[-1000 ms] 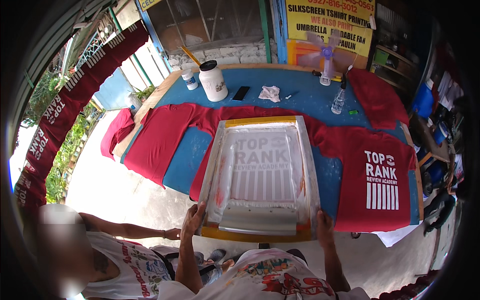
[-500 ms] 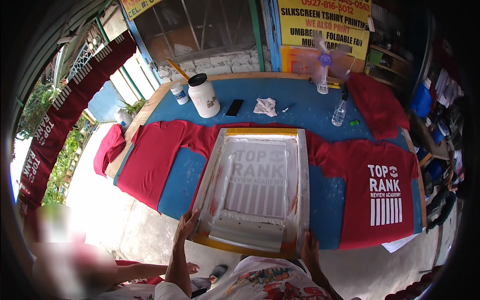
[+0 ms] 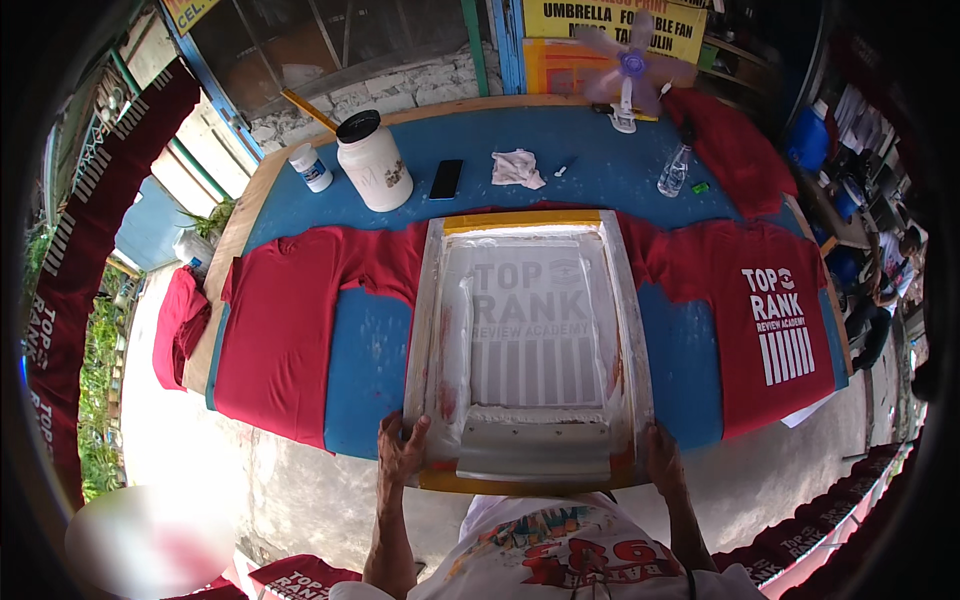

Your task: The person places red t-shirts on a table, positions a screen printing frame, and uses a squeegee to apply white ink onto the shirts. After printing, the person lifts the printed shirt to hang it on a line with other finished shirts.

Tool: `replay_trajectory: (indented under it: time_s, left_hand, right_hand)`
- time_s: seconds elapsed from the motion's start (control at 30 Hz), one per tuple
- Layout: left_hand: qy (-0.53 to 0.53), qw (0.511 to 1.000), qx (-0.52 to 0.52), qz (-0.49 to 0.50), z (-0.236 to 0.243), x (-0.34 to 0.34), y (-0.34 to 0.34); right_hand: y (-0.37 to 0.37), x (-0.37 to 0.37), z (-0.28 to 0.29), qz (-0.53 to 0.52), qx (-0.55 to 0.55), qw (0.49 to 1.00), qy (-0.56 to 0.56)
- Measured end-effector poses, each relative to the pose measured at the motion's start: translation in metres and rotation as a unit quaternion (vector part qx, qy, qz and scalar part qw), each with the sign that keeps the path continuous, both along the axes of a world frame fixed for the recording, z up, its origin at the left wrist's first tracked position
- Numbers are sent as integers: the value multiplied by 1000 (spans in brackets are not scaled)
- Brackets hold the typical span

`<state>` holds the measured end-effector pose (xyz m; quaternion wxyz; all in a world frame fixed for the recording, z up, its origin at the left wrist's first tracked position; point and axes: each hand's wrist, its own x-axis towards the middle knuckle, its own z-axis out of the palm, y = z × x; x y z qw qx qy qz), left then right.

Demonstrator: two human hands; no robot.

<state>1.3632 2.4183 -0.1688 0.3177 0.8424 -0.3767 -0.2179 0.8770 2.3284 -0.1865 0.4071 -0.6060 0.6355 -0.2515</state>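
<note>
My left hand [image 3: 402, 452] grips the near left corner of a silkscreen frame [image 3: 632, 330], thumb on top. My right hand [image 3: 664, 462] holds its near right corner, the fingers partly hidden by the frame. Pale stencil mesh [image 3: 530, 290] fills the frame, with lettering and vertical bars showing in it. White ink lines the inner edges. Across the near end, inside the frame, lies a metal squeegee [image 3: 528, 456]. Beneath the frame a dark red shirt is mostly covered. A plain dark red shirt [image 3: 285, 330] lies to the left, and a white-printed one [image 3: 775, 330] to the right.
On the blue table [image 3: 370, 360] stand a large white tub [image 3: 375, 168], a small white jar [image 3: 311, 168], a clear bottle [image 3: 675, 172] and a fan [image 3: 630, 75]. A phone [image 3: 446, 180] and crumpled cloth [image 3: 517, 169] lie behind the frame. Printed shirts [image 3: 110, 190] hang at left.
The frame now sits straighter before me, its near end turned rightward, with both hands still holding it. My view has shifted down. Another person's arm at lower left is out of sight.
</note>
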Motion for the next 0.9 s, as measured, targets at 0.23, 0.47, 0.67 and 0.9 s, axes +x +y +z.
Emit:
replay_trajectory:
  time_s: [0.23,0.47,0.67,0.9]
  left_hand:
    - [34,999,10,-15,3,-1,-5]
    - [31,999,26,-15,-1,1,-9]
    - [-17,999,7,-32,-7,4,-8]
    - [59,997,6,-48,-7,13,-9]
  right_hand:
    - [1,-5,-13,-32,27,999,26]
    - [-1,-9,-13,-35,61,997,11]
    - [6,-8,-26,-22,-14,999,41]
    - [9,-10,-50,-33,-49,995,74]
